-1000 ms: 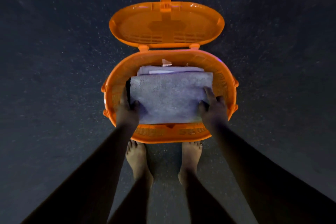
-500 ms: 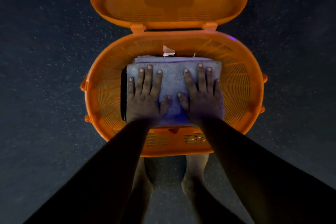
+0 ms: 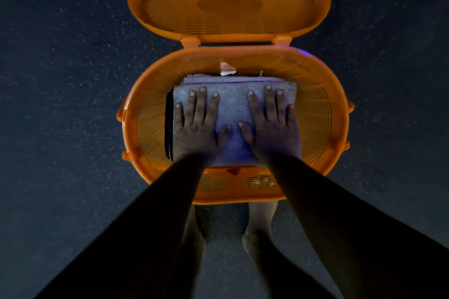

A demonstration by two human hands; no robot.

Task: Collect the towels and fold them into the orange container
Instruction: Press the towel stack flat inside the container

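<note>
Both your hands flat on the folded grey towel (image 3: 234, 114), top of the stack inside the orange basket (image 3: 315, 114). Left hand (image 3: 198, 126) w/ fingers (image 3: 200, 104) straight and spread, pressing down, gripping nothing. Right hand (image 3: 272, 128) same, palm down, fingers spread toward the towel's far edge. Thumbs near each other at centre, not touching. Dark towel edge (image 3: 168, 126) shows just left of your left hand. Lid (image 3: 228, 2) hinged open behind. Basket's on the dark speckled floor (image 3: 60, 104).

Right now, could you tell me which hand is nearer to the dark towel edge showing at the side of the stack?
Left. The left hand presses flat on the grey towel right beside the dark towel edge; the right hand presses the far half.
</note>
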